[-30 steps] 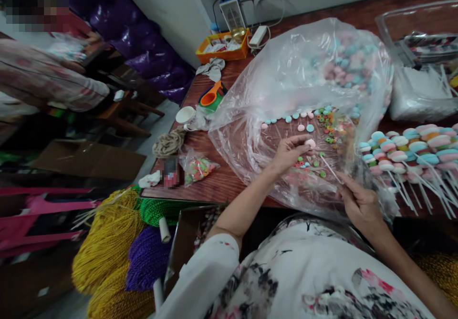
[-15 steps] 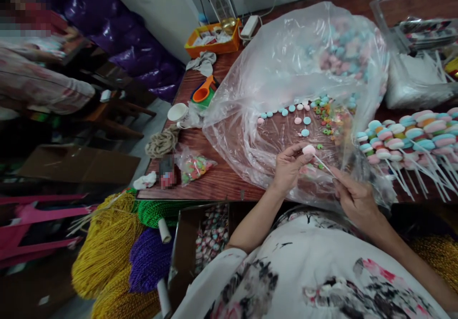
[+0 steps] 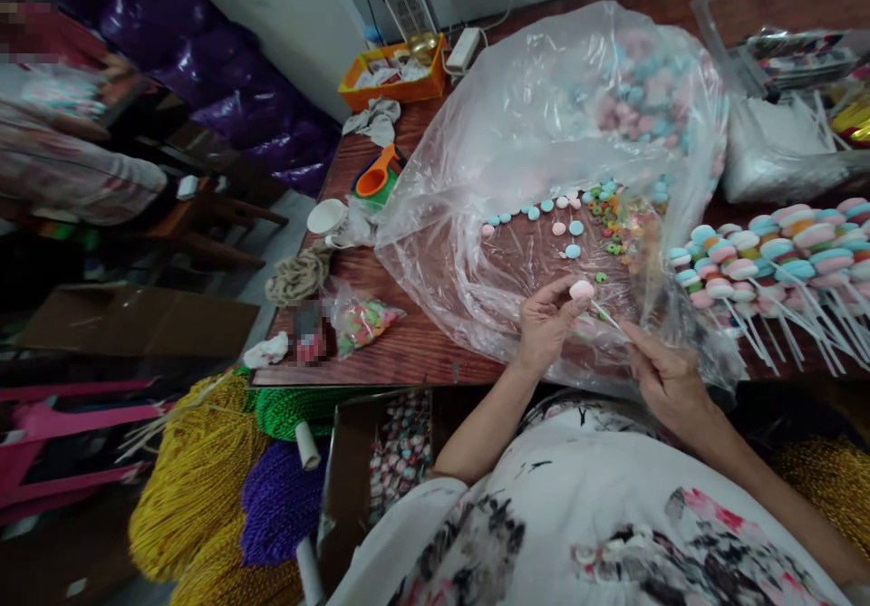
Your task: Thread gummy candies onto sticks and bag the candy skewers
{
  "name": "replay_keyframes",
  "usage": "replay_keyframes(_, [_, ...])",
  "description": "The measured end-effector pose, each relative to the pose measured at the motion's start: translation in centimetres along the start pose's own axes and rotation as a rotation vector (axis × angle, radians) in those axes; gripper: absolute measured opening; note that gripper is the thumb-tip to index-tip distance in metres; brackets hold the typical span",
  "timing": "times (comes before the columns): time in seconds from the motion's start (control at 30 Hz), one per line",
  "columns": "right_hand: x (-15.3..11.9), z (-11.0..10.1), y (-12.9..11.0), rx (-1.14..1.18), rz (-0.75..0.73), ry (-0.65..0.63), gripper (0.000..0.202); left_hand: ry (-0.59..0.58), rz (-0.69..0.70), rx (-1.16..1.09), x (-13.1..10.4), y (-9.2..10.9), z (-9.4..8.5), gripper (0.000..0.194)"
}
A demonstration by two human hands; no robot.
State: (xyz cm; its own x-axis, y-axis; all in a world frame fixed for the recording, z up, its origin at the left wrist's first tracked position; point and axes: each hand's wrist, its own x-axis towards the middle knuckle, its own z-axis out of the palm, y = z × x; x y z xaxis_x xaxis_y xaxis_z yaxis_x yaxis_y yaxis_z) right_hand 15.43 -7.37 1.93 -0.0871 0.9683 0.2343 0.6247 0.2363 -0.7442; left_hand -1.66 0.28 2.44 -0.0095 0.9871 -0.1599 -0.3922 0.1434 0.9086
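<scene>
One puffy pink piece point(image 3: 582, 290) is finger-pinched by the left hand point(image 3: 547, 327) over the crinkled bag point(image 3: 530, 139); the right hand point(image 3: 670, 375) grips a thin stick point(image 3: 606, 315).

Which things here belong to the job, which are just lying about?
Likely job:
pink round piece (left hand)
thin white stick (right hand)
round blue pieces
multicoloured stacks on white sticks

Likely just lying about:
white round mug
orange plastic scoop
coiled beige rope
</scene>
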Motion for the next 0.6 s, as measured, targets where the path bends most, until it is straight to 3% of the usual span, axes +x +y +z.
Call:
replay_keyframes(0.17, [-0.2, 0.5, -0.3, 0.026, -0.004, -0.044, 0.041, -0.05, 0.322, 0.36, 0.0, -0.9, -1.4, 0.021])
replay_keyframes(0.27, [-0.1, 0.9, -0.4, 0.068, -0.01, -0.031, 0.041, -0.12, 0.489, 0.544, 0.1, -1.1, -1.8, 0.02])
replay_keyframes(0.43, [0.1, 2.0, -0.2, 0.157, -0.074, 0.021, 0.044, -0.156, 0.73, 0.623, 0.3, -1.0, -1.3, 0.023])
replay_keyframes(0.53, [0.4, 2.0, 0.1, 0.176, -0.062, 0.063, 0.043, -0.183, 0.747, 0.638, 0.4, -0.9, -1.2, 0.026])
replay_keyframes(0.6, [0.6, 1.8, 0.2, 0.178, -0.041, 0.081, 0.039, -0.183, 0.662, 0.557, 0.6, -1.1, -1.3, 0.025])
